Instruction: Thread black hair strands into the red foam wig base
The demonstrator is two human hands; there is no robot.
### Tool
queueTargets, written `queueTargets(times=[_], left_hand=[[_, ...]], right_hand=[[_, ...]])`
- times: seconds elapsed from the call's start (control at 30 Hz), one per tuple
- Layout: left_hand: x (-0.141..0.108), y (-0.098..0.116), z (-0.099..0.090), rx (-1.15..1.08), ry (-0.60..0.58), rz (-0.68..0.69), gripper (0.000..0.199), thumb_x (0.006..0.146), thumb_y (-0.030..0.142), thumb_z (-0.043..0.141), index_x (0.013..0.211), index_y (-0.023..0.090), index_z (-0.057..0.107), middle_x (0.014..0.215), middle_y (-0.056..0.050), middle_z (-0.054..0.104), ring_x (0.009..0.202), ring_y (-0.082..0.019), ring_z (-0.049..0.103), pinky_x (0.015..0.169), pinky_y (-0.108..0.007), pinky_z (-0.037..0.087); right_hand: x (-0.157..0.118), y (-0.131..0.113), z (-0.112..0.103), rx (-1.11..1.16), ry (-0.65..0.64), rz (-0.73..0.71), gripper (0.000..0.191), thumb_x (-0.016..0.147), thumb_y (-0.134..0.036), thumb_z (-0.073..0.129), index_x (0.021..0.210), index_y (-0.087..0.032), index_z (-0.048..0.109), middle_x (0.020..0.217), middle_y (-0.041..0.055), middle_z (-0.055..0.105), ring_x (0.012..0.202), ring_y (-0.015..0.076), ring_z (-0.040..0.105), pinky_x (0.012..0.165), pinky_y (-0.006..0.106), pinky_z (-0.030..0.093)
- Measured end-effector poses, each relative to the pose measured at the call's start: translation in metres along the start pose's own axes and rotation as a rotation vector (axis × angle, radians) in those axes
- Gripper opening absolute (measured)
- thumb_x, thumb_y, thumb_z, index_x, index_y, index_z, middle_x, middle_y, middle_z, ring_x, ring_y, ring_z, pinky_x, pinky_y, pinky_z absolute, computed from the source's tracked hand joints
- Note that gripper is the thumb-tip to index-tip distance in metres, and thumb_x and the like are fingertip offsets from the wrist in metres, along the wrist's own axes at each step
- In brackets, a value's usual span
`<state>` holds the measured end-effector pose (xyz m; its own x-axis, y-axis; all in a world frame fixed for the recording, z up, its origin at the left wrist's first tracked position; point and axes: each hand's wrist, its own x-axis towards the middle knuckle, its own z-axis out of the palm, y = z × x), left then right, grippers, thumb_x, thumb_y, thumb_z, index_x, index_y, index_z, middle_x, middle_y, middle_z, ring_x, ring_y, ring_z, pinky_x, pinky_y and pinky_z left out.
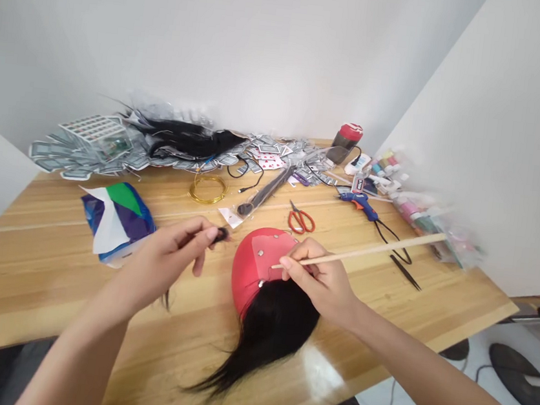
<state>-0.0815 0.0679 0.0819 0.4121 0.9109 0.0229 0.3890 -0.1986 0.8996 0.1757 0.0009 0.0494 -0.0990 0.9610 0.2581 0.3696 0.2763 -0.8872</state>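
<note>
The thumb and first finger of the left hand (163, 263) are pressed together, pinching a small tuft of black hair (221, 235) at their tips, while the other fingers curl loosely beneath. A few thin dark strands (166, 299) hang below that hand. The right hand (322, 281) grips a long, thin, pale wooden stick (366, 252) between its thumb and curled fingers, much as one holds a pencil. The stick's narrow tip lies over a red, dome-shaped wig cap (255, 266), and the fingertips of that hand sit over the cap's right side, though I cannot tell whether they touch it. The tuft is just beside the cap's left edge, apart from it.

Small silver squares dot the cap, and long, straight black hair (267, 339) spreads from its lower edge across a glossy bamboo table (418, 297). Nearby lie red-handled scissors (301, 220), a blue hot glue gun (360, 204), a coil of gold wire (208, 189), and a blue, green and white plastic packet (116, 224). Farther off, a bundle of black hair (189, 140) rests on a spread of silver packets (280, 152).
</note>
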Motion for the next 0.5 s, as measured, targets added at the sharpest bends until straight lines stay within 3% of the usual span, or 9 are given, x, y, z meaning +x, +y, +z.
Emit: queueTargets(times=[0.2,0.33,0.5], left_hand=[[-0.004,0.007,0.036,-0.162,-0.306,0.042,0.045,0.097,0.059,0.053,0.075,0.021,0.056,0.061,0.005,0.047,0.059,-0.013,0.046,0.059,-0.024,0.036],[-0.004,0.005,0.049,-0.214,-0.410,0.051,0.041,0.100,0.055,0.050,0.082,0.021,0.060,0.065,0.005,0.051,0.060,-0.011,0.048,0.063,-0.023,0.040],[-0.005,0.006,0.047,-0.242,-0.472,0.049,0.036,0.101,0.052,0.052,0.095,0.020,0.068,0.073,0.003,0.061,0.071,-0.013,0.057,0.073,-0.024,0.045]], right_hand=[[0.014,-0.015,-0.005,-0.023,0.075,-0.120,0.033,0.098,-0.045,0.063,0.075,-0.022,0.059,0.067,-0.0004,0.061,0.059,0.0143,0.055,0.057,0.027,0.042],[0.025,-0.028,-0.016,-0.007,0.131,-0.143,0.031,0.095,-0.039,0.067,0.071,-0.021,0.059,0.066,-0.0005,0.060,0.059,0.0136,0.053,0.057,0.027,0.040],[0.036,-0.032,-0.020,0.327,0.005,0.195,0.038,0.084,-0.043,0.074,0.068,-0.023,0.045,0.051,-0.0086,0.049,0.042,0.0088,0.043,0.043,0.022,0.028]])
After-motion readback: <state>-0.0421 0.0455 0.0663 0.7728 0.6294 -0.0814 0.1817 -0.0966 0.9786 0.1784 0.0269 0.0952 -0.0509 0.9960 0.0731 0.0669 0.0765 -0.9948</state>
